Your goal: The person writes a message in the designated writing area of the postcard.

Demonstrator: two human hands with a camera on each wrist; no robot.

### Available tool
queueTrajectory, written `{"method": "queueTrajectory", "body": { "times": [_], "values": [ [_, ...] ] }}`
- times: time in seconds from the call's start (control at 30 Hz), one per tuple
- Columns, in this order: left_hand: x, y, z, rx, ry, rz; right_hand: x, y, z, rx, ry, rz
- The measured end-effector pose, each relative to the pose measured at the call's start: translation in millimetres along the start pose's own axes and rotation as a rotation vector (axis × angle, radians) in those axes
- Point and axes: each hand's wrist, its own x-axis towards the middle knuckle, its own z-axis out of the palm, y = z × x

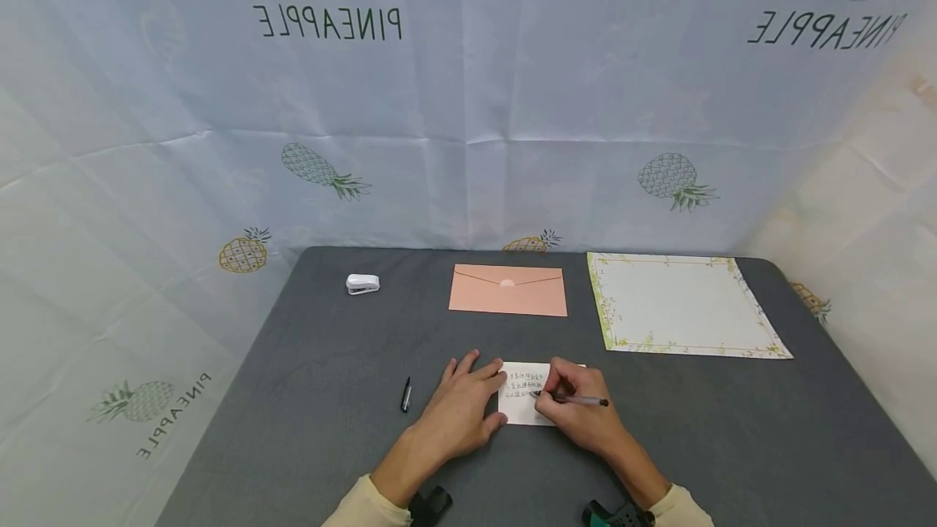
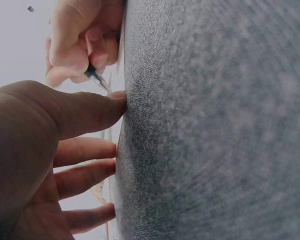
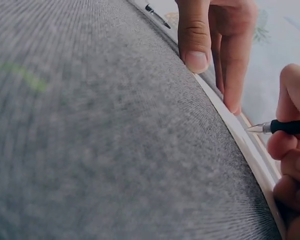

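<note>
A small white card (image 1: 518, 411) with several lines of handwriting lies in front of me on the dark table. My right hand (image 1: 583, 409) pinches a pen (image 1: 586, 400), its tip at the writing on the card. In the right wrist view the pen's dark grip (image 3: 285, 127) and metal tip show between thumb and finger. My left hand (image 1: 463, 407) rests with spread fingers at the card's left edge; its thumb (image 2: 92, 112) and fingertips touch down there. A black pen cap (image 1: 406, 395) lies to the left of that hand.
Beyond the card lies a pink envelope (image 1: 508, 299), flap side up. A large sheet with a floral border (image 1: 681, 307) is at the back right. A white stapler (image 1: 362, 284) sits at the back left. Behind the table (image 1: 329, 364) hangs a pineapple-print cloth (image 1: 468, 88).
</note>
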Motion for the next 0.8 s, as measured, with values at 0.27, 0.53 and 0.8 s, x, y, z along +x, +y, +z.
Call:
{"method": "queueTrajectory", "body": {
  "times": [0.27, 0.53, 0.8],
  "values": [
    [0.8, 0.2, 0.1, 0.005, -0.002, -0.004, 0.4, -1.5, -1.3, 0.016, -0.032, 0.003],
    [0.2, 0.0, -0.5, 0.004, 0.001, -0.002, 0.4, -2.1, -1.7, 0.041, -0.042, -0.016],
    [1.3, 0.7, -1.7, 0.012, -0.001, -0.002, 0.4, -1.0, -1.5, 0.025, -0.018, -0.025]
  ]
}}
